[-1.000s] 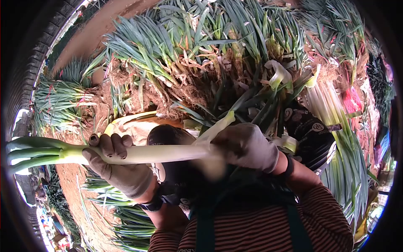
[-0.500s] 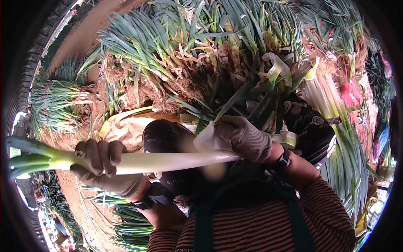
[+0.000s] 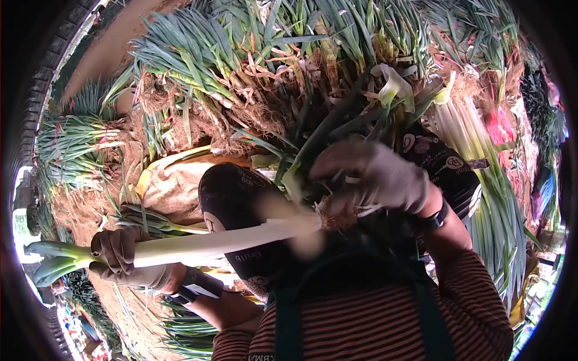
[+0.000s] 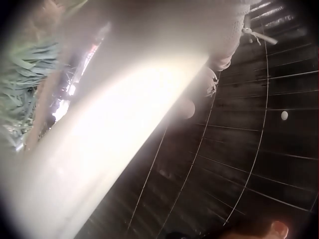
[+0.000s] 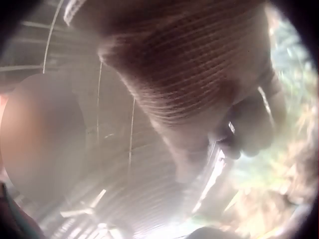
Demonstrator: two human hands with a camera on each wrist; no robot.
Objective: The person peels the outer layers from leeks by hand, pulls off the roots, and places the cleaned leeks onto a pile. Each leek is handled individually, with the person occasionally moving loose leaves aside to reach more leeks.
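Observation:
A thick leek (image 3: 211, 245) with a long white shaft lies across in front of me. My gloved left hand (image 3: 133, 272) grips it just below its trimmed green leaves. In the left wrist view the pale shaft (image 4: 114, 119) fills much of the picture, overexposed. Brown roots (image 3: 339, 215) show at the other end, right under my gloved right hand (image 3: 385, 177), which is blurred. Thumb and fingers of that hand stand apart around the root end, with pale scraps showing between them. In the right wrist view its glove (image 5: 199, 69) appears with loosely bent fingers. A peeled leaf (image 3: 293, 180) hangs beside the shaft.
Rooted leeks (image 3: 253, 72) are heaped ahead. At right lies a bundle of cleaned leeks (image 3: 475, 138), white shafts up and green leaves down. Peeled leaves (image 3: 394, 87) sit in front of my dark-covered knees (image 3: 235, 192). A tan sack (image 3: 180, 183) is at left.
My right hand first pulled a pale outer layer along the shaft, then let it go and moved to the root end. The left hand has lowered the leek's leafy end slightly.

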